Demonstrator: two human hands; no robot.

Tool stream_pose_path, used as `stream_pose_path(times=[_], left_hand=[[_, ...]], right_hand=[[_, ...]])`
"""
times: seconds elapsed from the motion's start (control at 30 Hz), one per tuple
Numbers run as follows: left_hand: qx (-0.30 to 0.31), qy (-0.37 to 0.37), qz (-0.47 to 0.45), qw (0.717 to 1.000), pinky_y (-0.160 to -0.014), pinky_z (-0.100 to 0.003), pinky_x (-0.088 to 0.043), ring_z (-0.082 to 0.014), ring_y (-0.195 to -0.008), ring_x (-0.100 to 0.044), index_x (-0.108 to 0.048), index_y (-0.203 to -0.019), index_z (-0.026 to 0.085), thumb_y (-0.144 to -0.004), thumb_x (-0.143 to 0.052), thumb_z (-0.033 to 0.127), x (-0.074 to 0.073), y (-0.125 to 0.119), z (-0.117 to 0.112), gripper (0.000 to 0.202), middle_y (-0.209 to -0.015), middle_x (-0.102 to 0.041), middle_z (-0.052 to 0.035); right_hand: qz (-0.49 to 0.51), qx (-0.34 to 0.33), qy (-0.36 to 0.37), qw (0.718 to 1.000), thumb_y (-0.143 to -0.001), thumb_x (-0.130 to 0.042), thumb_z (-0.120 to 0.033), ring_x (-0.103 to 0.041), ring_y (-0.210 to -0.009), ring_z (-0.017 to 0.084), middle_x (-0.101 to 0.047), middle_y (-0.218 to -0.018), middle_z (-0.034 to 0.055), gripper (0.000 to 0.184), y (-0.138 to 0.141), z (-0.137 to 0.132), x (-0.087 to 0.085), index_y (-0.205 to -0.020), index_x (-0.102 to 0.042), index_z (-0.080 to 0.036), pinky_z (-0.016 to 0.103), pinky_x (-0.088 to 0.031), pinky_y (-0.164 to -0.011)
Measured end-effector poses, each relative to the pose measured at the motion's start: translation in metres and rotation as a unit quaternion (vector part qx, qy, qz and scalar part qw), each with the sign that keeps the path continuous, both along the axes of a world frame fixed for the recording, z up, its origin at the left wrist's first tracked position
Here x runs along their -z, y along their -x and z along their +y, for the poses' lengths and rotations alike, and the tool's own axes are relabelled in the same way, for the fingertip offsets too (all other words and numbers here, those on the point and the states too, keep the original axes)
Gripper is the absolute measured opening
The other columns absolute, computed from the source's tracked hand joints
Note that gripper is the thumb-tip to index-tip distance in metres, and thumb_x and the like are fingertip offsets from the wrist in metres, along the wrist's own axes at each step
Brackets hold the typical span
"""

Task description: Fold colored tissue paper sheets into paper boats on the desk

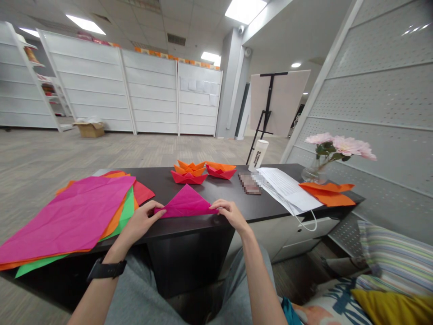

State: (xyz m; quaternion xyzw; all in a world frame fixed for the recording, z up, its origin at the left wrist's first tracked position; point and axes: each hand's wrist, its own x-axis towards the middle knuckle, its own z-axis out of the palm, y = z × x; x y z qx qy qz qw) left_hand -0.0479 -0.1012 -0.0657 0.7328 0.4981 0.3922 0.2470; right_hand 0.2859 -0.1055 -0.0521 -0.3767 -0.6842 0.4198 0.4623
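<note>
A magenta sheet of paper (186, 201), folded into a triangle with its point away from me, lies at the front edge of the dark desk. My left hand (145, 218) pinches its left corner between thumb and fingers. At the right corner, the fingertips of my right hand (230, 212) are closed on the paper in the same way. Just beyond the triangle stand several folded paper boats, orange ones (190, 168) and red ones (221, 171), close together.
To the left, a stack of large coloured paper sheets (77, 212) overhangs the desk edge. On the right lie printed pages (287, 187), a blurred flat object (249, 183) and orange paper (326, 194). A white bottle (258, 155) and a flower vase (313, 174) stand behind.
</note>
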Motion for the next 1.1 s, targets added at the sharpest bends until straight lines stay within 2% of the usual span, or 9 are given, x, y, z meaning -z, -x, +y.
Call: stream_pose_path(times=[0.07,0.17,0.33,0.43,0.57,0.67,0.8,0.97,1.1], left_hand=[[-0.001,0.002,-0.004,1.0,-0.071,-0.03,-0.045,-0.0212,-0.081,-0.06,-0.066,-0.09,0.02,-0.085,-0.06,0.05,0.0,0.001,0.0,0.031,-0.083,-0.065,-0.0014],[0.001,0.007,-0.009,1.0,-0.071,-0.031,-0.045,-0.0209,-0.08,-0.06,-0.066,-0.089,0.02,-0.085,-0.06,0.05,-0.001,0.0,-0.001,0.031,-0.083,-0.065,-0.0016],[0.009,0.009,-0.009,1.0,-0.072,-0.031,-0.045,-0.0203,-0.079,-0.059,-0.066,-0.088,0.02,-0.085,-0.06,0.049,-0.005,-0.002,-0.003,0.029,-0.083,-0.064,-0.0012],[0.006,0.009,-0.01,1.0,-0.071,-0.031,-0.045,-0.0204,-0.079,-0.059,-0.066,-0.088,0.02,-0.084,-0.061,0.049,-0.006,-0.003,-0.003,0.03,-0.082,-0.064,-0.0013],[0.003,0.006,-0.013,1.0,-0.072,-0.031,-0.045,-0.0209,-0.08,-0.06,-0.067,-0.088,0.02,-0.084,-0.06,0.049,-0.003,-0.002,-0.001,0.03,-0.083,-0.065,-0.0017],[0.005,0.006,-0.015,1.0,-0.072,-0.031,-0.046,-0.0211,-0.081,-0.06,-0.067,-0.089,0.02,-0.084,-0.06,0.049,-0.002,0.0,-0.001,0.031,-0.084,-0.066,-0.0019],[0.009,0.004,-0.01,1.0,-0.072,-0.031,-0.046,-0.0208,-0.08,-0.061,-0.067,-0.089,0.02,-0.085,-0.06,0.049,-0.003,-0.001,-0.002,0.03,-0.083,-0.066,-0.0017],[0.016,-0.006,0.0,1.0,-0.073,-0.03,-0.046,-0.0206,-0.081,-0.061,-0.067,-0.088,0.021,-0.085,-0.06,0.048,-0.006,-0.003,-0.004,0.028,-0.084,-0.066,-0.0013],[0.016,-0.006,0.01,1.0,-0.073,-0.03,-0.046,-0.0204,-0.08,-0.061,-0.067,-0.087,0.021,-0.085,-0.06,0.048,-0.006,-0.002,-0.004,0.028,-0.083,-0.065,-0.0012]], right_hand=[[0.024,-0.001,0.022,0.999,-0.077,-0.063,-0.024,-0.061,-0.075,0.016,-0.067,-0.083,0.0024,0.006,0.0,0.001,0.001,-0.079,-0.067,-0.02,0.026,-0.045,-0.064],[0.046,0.013,0.036,0.998,-0.073,-0.072,-0.03,-0.057,-0.063,0.013,-0.064,-0.075,-0.0014,0.02,0.002,0.006,0.006,-0.086,-0.059,-0.021,0.024,-0.042,-0.059],[0.043,0.016,0.035,0.998,-0.072,-0.075,-0.03,-0.056,-0.064,0.013,-0.061,-0.069,-0.0021,0.018,0.0,0.007,0.006,-0.078,-0.062,-0.02,0.026,-0.042,-0.063],[0.025,-0.009,0.023,0.999,-0.078,-0.069,-0.033,-0.059,-0.073,0.016,-0.066,-0.08,0.0035,0.015,-0.005,0.002,0.0,-0.073,-0.07,-0.018,0.028,-0.043,-0.067],[0.017,-0.058,0.006,0.998,-0.08,-0.071,-0.037,-0.06,-0.089,0.02,-0.066,-0.101,0.0072,0.022,-0.01,-0.003,-0.003,-0.091,-0.075,-0.019,0.03,-0.045,-0.072],[0.016,-0.034,0.016,0.999,-0.07,-0.082,-0.036,-0.06,-0.083,0.017,-0.064,-0.093,0.0037,0.024,-0.008,-0.002,0.0,-0.084,-0.072,-0.019,0.028,-0.045,-0.07],[0.041,-0.008,0.035,0.999,-0.072,-0.08,-0.039,-0.059,-0.076,0.015,-0.064,-0.083,0.0013,0.028,-0.004,0.001,0.005,-0.073,-0.061,-0.019,0.027,-0.045,-0.069],[0.048,0.053,0.034,0.997,-0.076,-0.075,-0.044,-0.054,-0.061,0.012,-0.062,-0.07,-0.0026,0.03,-0.001,0.008,0.012,-0.081,-0.056,-0.021,0.024,-0.04,-0.055],[0.023,0.082,0.017,0.996,-0.077,-0.072,-0.046,-0.058,-0.063,0.014,-0.066,-0.072,-0.0001,0.029,0.001,0.012,0.016,-0.086,-0.064,-0.019,0.026,-0.044,-0.056]])
